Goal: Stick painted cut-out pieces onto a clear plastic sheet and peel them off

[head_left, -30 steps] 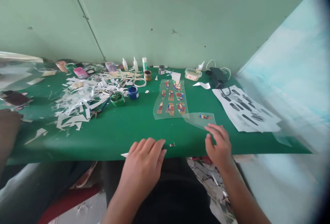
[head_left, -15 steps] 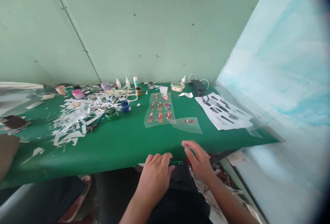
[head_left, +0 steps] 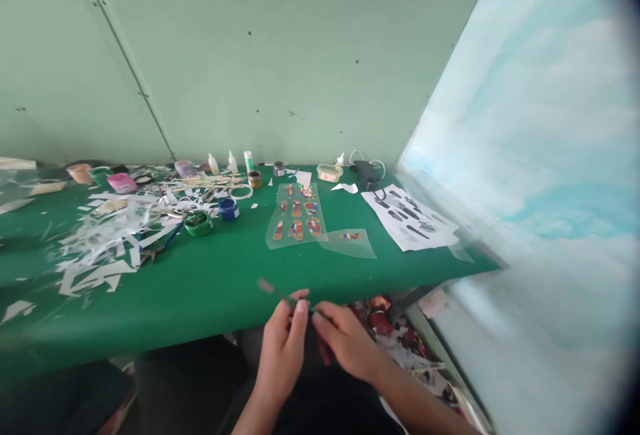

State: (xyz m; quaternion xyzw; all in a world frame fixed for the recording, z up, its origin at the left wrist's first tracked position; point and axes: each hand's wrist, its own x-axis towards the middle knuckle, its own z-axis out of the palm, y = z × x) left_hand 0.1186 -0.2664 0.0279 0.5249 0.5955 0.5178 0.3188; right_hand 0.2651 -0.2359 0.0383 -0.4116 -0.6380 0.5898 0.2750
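Note:
Near the table's front edge, my left hand [head_left: 284,348] is closed around a slim green-handled tool [head_left: 266,285]. Its greyish, flat-looking tip sticks out to the upper left, too blurred to tell the kind. My right hand [head_left: 350,345] pinches the tool's other end, close beside the left. Beyond them on the table lies a clear sheet [head_left: 273,238] with several small painted pieces in red, blue and tan. A smaller clear sheet [head_left: 367,248], with one similar piece on it, touches its lower right side.
White paper scraps [head_left: 100,248] pile up at left beside a green paint jar [head_left: 199,223] and a blue paint jar [head_left: 229,209]. Glue bottles [head_left: 233,163] line the back wall. A printed paper [head_left: 410,221] lies right, near a black adapter [head_left: 367,175]. Litter fills a box [head_left: 400,335] below.
My right hand has come down and left to grip the tool beside my left hand. The tool has turned, its tip now pointing up-left. The view has swung right.

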